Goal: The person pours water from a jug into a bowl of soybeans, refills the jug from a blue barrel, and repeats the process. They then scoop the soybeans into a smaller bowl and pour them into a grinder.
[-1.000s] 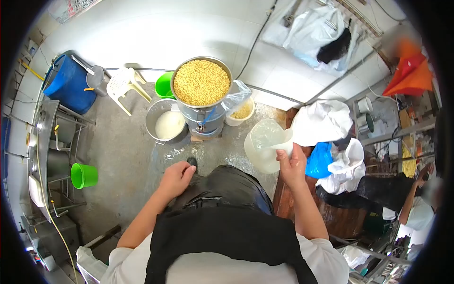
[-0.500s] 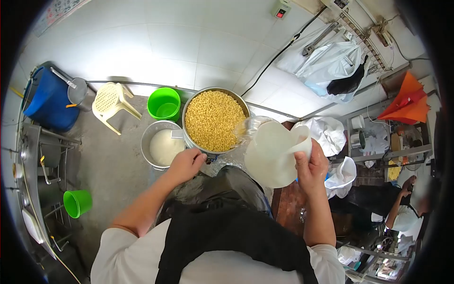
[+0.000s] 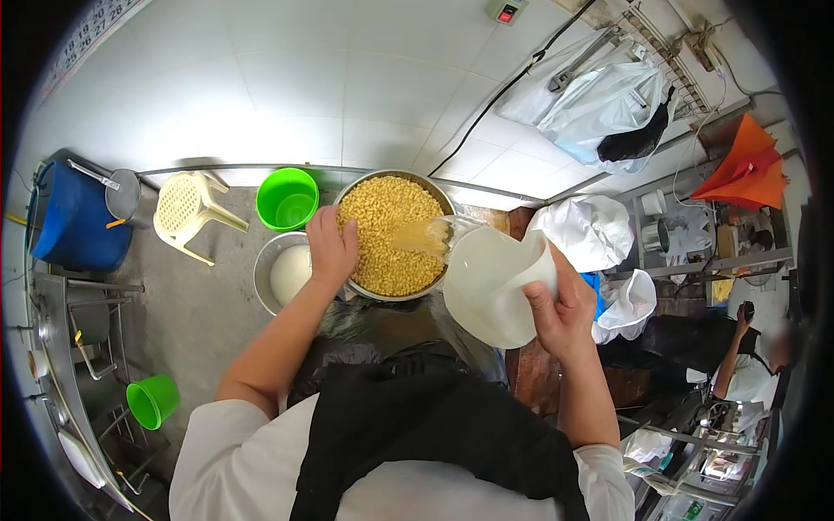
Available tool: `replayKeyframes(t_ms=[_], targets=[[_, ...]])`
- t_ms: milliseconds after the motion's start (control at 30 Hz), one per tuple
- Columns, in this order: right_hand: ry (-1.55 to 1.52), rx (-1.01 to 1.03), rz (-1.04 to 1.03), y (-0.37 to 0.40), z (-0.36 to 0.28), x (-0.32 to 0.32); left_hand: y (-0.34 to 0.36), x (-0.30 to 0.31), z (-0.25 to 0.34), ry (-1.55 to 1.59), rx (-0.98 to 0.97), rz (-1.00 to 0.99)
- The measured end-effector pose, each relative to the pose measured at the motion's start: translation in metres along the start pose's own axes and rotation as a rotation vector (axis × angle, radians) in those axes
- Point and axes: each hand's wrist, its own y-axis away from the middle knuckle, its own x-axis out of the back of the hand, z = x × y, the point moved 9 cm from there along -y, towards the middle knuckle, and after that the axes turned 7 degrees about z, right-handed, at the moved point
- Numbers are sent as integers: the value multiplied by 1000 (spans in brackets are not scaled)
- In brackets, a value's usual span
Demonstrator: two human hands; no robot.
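A round metal basin point(image 3: 368, 293) is heaped with pale yellow soybeans point(image 3: 382, 204). At its left rim is my left hand point(image 3: 334, 247), fingers along the outside and thumb on the inner side, closed on the edge. My right hand point(image 3: 569, 304) grips a translucent white plastic pitcher point(image 3: 486, 291) by its handle. The pitcher is tilted left, and clear water point(image 3: 430, 236) runs from its lip onto the beans. Left of the basin stands a metal pot point(image 3: 263, 269) with whitish contents, partly hidden by my left forearm.
A green bucket point(image 3: 287, 200) stands behind the pot, with a cream plastic stool point(image 3: 193, 208) and a blue barrel point(image 3: 78, 221) farther left. Another green bucket point(image 3: 153, 402) is near the metal rack. White sacks point(image 3: 586, 233) lie at right; another person point(image 3: 745, 373) is beyond.
My left hand has moved up from the basin's front to its left rim. The pitcher has shifted slightly left, and water now streams farther over the soybeans.
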Motion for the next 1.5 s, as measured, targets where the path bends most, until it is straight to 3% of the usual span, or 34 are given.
replayKeyframes(t_ms=[167, 333, 433, 1500], targets=[[-6, 31, -21, -6, 3, -2, -18, -33, -31, -95, 33, 11], [-21, 4, -67, -15, 0, -4, -13, -57, -69, -233, 443, -204], [-7, 1, -85, -16, 4, -5, -13, -62, -65, -258, 461, -315], [-77, -51, -115, -38, 2, -26, -14, -61, -67, -139, 456, -270]])
